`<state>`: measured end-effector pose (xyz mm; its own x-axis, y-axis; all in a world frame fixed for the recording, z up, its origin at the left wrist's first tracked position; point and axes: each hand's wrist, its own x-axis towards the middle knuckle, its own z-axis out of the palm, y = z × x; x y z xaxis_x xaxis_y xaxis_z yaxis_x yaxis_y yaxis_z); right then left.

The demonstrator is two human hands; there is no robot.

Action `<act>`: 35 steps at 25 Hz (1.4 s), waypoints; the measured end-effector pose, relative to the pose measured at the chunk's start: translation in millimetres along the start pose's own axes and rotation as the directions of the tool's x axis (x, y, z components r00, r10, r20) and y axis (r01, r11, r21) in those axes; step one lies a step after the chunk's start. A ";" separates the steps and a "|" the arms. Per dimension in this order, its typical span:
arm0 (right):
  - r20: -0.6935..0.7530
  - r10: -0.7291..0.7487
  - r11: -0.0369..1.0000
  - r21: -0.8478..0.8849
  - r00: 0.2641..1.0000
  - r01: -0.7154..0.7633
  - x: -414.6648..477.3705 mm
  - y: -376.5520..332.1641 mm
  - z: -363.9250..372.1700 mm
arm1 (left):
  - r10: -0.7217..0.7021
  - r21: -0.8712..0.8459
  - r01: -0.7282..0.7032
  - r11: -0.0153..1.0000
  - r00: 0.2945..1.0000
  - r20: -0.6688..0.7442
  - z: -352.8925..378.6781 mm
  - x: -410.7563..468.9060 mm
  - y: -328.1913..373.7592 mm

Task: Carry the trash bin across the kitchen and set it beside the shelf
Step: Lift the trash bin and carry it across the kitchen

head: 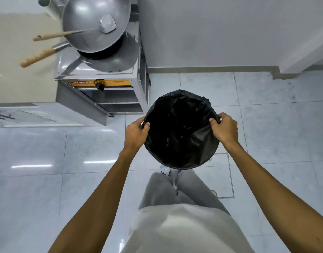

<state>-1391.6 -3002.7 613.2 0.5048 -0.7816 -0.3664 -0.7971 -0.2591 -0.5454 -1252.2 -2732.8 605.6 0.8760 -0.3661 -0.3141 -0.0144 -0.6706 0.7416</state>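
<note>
Both hands grip the bin's rim: left hand point(137, 133) on one side, right hand point(224, 129) opposite, fingers curled over the black liner. The bin point(180, 132) hangs in front of the legs, seemingly lifted off the tiled floor point(266, 125). Beyond stands a stove point(102, 70) carrying a wok point(95, 22). Carrying looks underway; next comes walking it to the shelf, not in view

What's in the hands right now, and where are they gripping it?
Both hold the trash bin by its bag-lined rim: left hand on the left edge, right hand on the right edge.
</note>
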 end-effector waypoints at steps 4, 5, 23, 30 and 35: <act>0.062 -0.037 0.998 -0.039 0.997 0.039 52.6 6.8 23.3 | -0.067 0.025 0.069 0.997 0.997 -0.047 28.8 35.2 -11.8; 0.078 -0.040 0.998 -0.051 0.996 0.044 67.5 11.6 31.3 | -0.084 0.029 0.085 0.996 0.995 -0.052 39.5 45.4 -16.6; 0.148 -0.126 0.983 -0.114 0.981 0.144 336.4 160.4 337.6 | -0.072 0.151 0.079 0.985 0.996 -0.048 274.9 292.1 -278.1; 0.112 -0.179 0.979 -0.078 0.978 0.188 421.2 213.3 448.0 | -0.021 0.122 0.038 0.992 0.990 -0.137 360.0 379.2 -375.6; 0.045 -0.250 0.965 -0.069 0.967 0.253 443.1 234.1 476.5 | 0.039 0.047 -0.027 0.999 0.960 -0.277 388.9 402.4 -398.7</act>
<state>-1196.7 -3139.3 -36.0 0.7026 -0.6657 -0.2515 -0.6644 -0.4871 -0.5668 -1081.5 -2863.7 -47.0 0.9740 -0.1988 -0.1084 -0.0606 -0.6903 0.7210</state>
